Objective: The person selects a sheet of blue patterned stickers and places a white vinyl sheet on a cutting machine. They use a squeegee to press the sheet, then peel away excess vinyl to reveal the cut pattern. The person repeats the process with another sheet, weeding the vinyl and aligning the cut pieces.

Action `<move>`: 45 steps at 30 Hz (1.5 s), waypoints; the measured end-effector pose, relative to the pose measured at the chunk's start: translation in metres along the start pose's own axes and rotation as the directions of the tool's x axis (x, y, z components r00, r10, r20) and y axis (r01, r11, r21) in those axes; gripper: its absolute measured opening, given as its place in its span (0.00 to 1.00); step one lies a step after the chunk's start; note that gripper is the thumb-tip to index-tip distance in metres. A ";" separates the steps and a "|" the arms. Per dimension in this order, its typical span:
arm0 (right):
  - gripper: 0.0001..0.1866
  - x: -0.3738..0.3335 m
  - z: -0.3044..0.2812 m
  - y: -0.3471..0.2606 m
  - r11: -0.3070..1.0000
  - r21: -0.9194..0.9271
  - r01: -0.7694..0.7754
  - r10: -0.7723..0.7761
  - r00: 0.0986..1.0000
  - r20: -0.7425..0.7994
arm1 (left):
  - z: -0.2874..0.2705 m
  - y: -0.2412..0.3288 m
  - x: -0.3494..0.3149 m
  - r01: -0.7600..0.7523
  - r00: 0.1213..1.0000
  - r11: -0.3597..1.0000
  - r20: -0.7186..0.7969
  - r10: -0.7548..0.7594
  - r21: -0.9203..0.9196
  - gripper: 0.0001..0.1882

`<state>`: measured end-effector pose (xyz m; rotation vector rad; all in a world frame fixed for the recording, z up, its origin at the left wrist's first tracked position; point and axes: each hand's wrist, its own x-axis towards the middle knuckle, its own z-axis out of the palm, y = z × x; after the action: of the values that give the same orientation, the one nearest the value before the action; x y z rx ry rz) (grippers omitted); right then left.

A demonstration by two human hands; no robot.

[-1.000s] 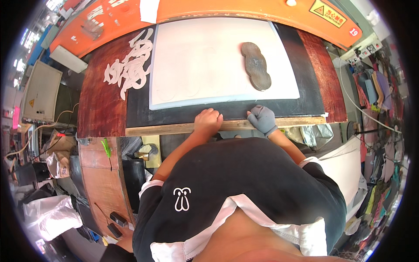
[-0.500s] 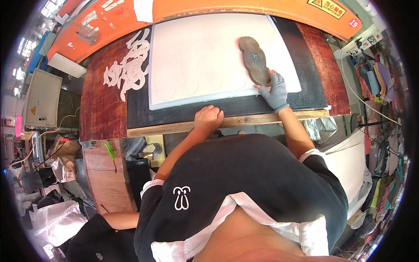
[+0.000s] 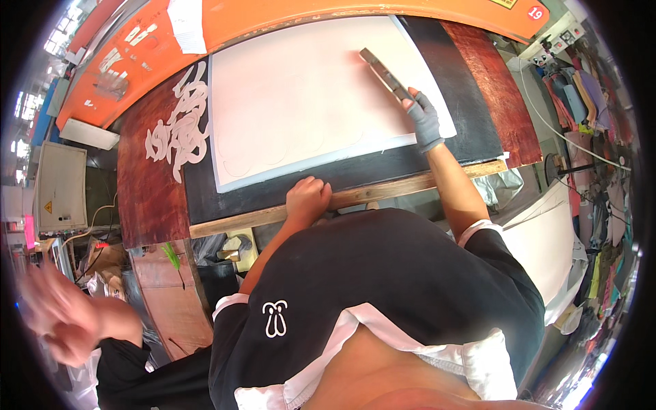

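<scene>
A dark, sole-shaped cutting die (image 3: 386, 75) is tipped up on its side over the white sheet (image 3: 294, 89), its thin edge facing me. Around its near end my right hand (image 3: 425, 119) is closed, wearing a grey glove with bare fingertips. My left hand (image 3: 309, 199) is bare and curled into a loose fist. It rests at the near edge of the black board (image 3: 355, 172), next to the wooden strip (image 3: 389, 191), and no object shows in it. Faint curved outlines mark the sheet's near left part.
Curved white offcuts (image 3: 179, 130) lie in a heap left of the sheet. An orange machine beam (image 3: 273, 24) spans the far side. Another person's blurred hand (image 3: 65, 314) is at lower left, near a grey cabinet (image 3: 61, 188). Coloured material (image 3: 574, 96) hangs at right.
My right hand has raised the cutting die from lying flat to standing on its side. My left hand stays at the board's edge. Another person's hand has come into view at lower left.
</scene>
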<state>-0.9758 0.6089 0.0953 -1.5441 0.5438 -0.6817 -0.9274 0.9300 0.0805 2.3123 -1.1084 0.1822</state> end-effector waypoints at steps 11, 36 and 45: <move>0.40 -0.001 -0.034 0.011 0.507 -0.733 0.453 -0.421 0.872 0.248 | -0.005 0.005 0.003 0.050 0.995 0.997 0.080 -0.055 0.063 0.15; 0.37 -0.003 -0.031 0.011 0.463 -0.790 0.402 -0.413 0.886 0.209 | -0.001 0.006 0.002 0.023 1.000 1.000 0.010 -0.023 -0.006 0.16; 0.40 0.000 -0.034 0.013 0.442 -0.811 0.384 -0.369 0.902 0.225 | -0.002 0.008 0.002 0.026 1.000 0.999 0.001 -0.026 -0.022 0.16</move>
<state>-0.9991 0.5838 0.0831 -2.6759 0.5469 -0.7879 -0.9318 0.9254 0.0860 2.3064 -1.0755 0.1584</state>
